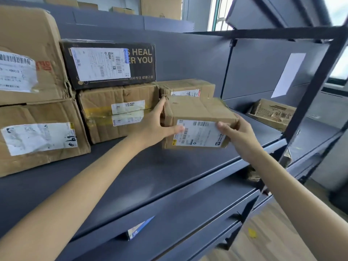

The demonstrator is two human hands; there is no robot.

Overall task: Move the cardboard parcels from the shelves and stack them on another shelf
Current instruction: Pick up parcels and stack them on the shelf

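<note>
Holding one small parcel [197,121] between both hands, over the grey shelf [150,172]
Left hand [156,125] clamps its left end, right hand [239,134] its right corner; five more parcels sit left of and behind the grip, one further right

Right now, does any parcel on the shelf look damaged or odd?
Yes. The big box at top left is crushed and torn at its corner, and its label is peeling. The small parcel in both hands looks creased but whole.
</note>
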